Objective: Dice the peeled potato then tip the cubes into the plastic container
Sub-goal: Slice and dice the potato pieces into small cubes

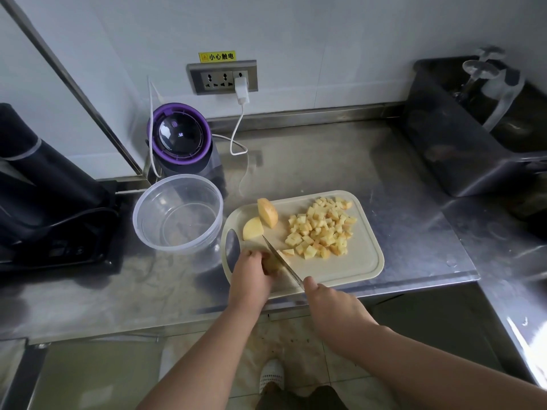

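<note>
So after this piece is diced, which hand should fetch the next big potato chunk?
Left. The left hand only steadies the piece being cut and lies nearest the two uncut chunks at the board's left end; the right hand grips the knife.

We see two bare forearms, and the left grip (251, 273) and the right grip (328, 303) are bare hands. Lower down there is one white shoe (271, 375) with many small holes on its top. A dark garment (299, 398) shows at the lower edge, cropped.
</note>
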Motion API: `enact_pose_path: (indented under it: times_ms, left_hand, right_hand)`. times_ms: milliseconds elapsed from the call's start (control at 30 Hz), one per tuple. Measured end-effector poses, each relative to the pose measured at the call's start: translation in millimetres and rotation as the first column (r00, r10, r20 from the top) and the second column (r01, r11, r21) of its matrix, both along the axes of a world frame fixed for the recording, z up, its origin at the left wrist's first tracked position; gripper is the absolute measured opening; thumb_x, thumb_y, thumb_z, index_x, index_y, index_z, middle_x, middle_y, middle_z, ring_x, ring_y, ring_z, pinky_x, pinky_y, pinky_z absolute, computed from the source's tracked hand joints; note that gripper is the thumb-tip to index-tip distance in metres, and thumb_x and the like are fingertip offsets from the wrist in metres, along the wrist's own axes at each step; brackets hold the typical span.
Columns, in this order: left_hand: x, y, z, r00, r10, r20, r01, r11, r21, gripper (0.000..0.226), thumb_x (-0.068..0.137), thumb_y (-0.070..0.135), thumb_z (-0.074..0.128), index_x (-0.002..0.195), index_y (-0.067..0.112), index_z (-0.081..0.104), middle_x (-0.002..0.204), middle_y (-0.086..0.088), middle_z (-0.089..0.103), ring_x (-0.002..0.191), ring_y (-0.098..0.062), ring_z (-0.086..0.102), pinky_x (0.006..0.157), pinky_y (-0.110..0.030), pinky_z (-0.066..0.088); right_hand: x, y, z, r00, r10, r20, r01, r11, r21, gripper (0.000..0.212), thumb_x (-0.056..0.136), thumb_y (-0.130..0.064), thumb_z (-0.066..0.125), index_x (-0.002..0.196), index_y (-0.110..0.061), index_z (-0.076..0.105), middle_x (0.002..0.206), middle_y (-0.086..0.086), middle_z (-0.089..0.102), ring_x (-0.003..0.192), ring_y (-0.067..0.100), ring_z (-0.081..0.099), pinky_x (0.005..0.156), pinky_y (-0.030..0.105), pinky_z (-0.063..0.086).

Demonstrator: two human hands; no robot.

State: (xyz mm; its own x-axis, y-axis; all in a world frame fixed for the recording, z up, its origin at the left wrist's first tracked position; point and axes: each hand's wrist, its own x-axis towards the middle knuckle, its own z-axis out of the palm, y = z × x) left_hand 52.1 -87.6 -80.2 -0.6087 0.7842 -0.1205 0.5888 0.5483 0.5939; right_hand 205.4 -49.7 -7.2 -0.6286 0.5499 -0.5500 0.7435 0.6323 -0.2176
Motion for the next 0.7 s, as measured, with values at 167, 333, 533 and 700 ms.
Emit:
enact_pose_path:
  times_ms: [167,333,533,700]
  left_hand:
    - [1.1,-1.2,2.0,1.0,0.008,0.011,-0.008,1.0,-0.014,0.03,0.086,0.021,0.065,0.115,0.011,0.063,0.118,-0.005,0.056,0.099,-0.02,0.059,0.081,-0.021,0.043]
    - [1.2,-4.8,1.9,1.0,0.005,0.03,-0.005,1.0,-0.008,0.038,0.086,0.029,0.069,0.121,0.015,0.062,0.119,-0.001,0.054,0.103,-0.017,0.058,0.086,-0.023,0.044]
    - [-8.6,-12.6,1.1,0.999,0.008,0.042,-0.007,1.0,-0.029,0.036,0.082,0.028,0.072,0.114,0.015,0.066,0.113,-0.002,0.058,0.097,-0.019,0.061,0.082,-0.022,0.046]
    - [-10.8,-10.3,0.8,1.0,-0.016,0.012,0.016,0.998,-0.063,0.028,0.082,0.027,0.071,0.107,0.016,0.067,0.107,0.0,0.061,0.093,-0.017,0.062,0.078,-0.023,0.047]
  right_hand:
    - [0.1,10.3,-4.6,0.994,-0.105,-0.019,0.104,0.993,-0.064,0.04,0.098,-0.005,0.046,0.132,-0.019,0.032,0.081,-0.005,0.049,0.067,0.009,0.056,0.048,0.018,0.039]
    - [9.3,8.1,-2.5,0.99,-0.107,-0.092,0.106,0.994,-0.018,0.036,0.096,-0.002,0.04,0.127,-0.018,0.032,0.077,-0.004,0.048,0.062,0.012,0.053,0.047,0.02,0.035]
    - [5.8,-0.6,0.6,0.997,-0.035,-0.074,0.036,0.999,0.011,0.039,0.092,0.002,0.039,0.125,-0.019,0.034,0.082,-0.001,0.049,0.068,0.019,0.054,0.054,0.029,0.041]
    - [2.1,-5.5,-2.0,0.998,-0.037,-0.059,0.037,0.999,0.006,0.045,0.091,0.001,0.046,0.129,-0.019,0.032,0.084,-0.002,0.051,0.062,0.012,0.05,0.047,0.023,0.036]
